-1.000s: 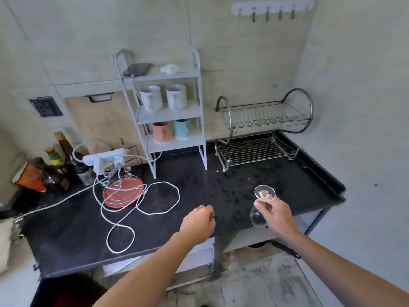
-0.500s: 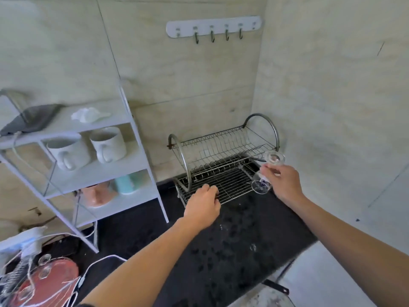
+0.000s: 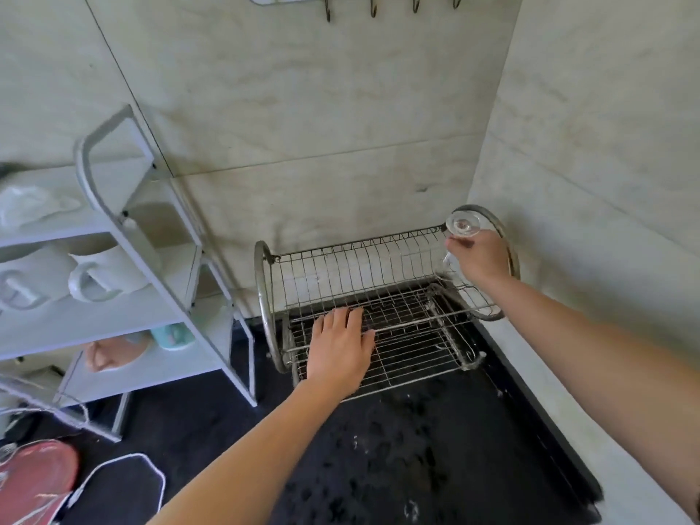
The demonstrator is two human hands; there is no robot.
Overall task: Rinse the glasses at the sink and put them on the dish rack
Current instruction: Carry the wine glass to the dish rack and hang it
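Left hand [image 3: 341, 350] lies flat on the front wires of the dish rack [image 3: 378, 267] on the counter [image 3: 416, 467], fingers [image 3: 342, 320] straight and close together, gripping nothing. Right hand [image 3: 479, 259] holds the stemmed glass [image 3: 463, 223] foot-up over the rack's right end, fingers curled round the stem. Judged light, rigid, wet-slick, fragile: stem grip suits, and contact with the wires should be gentle.

This is a small home kitchen. A metal dish rack [image 3: 363, 267] stands on a dark, wet countertop [image 3: 397, 467] in the corner of pale tiled walls [image 3: 303, 108], and a row of hooks [image 3: 373, 7] hangs on the wall above it. Beside the rack, a white shelf unit [image 3: 94, 316] keeps mugs [image 3: 110, 274], two white ones and below them a pink and a turquoise one.
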